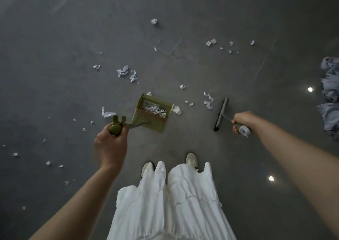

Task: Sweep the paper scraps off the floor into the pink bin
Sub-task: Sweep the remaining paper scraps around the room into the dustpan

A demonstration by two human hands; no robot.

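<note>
My left hand (111, 144) grips the green top of a long-handled dustpan (146, 124). The green pan stands on the grey floor ahead of my feet and holds several white paper scraps. My right hand (242, 121) grips the grey handle of a broom (221, 114), whose dark head rests on the floor to the right of the pan. White paper scraps (126, 73) lie scattered across the floor: one (177, 110) touches the pan's right edge, a few (208, 102) lie just left of the broom head. No pink bin is in view.
A heap of crumpled blue-grey cloth (330, 96) lies at the right edge. My white skirt (165, 203) and two pale shoes are at the bottom centre. More scraps dot the floor at the left (15, 154) and farther ahead (154, 21).
</note>
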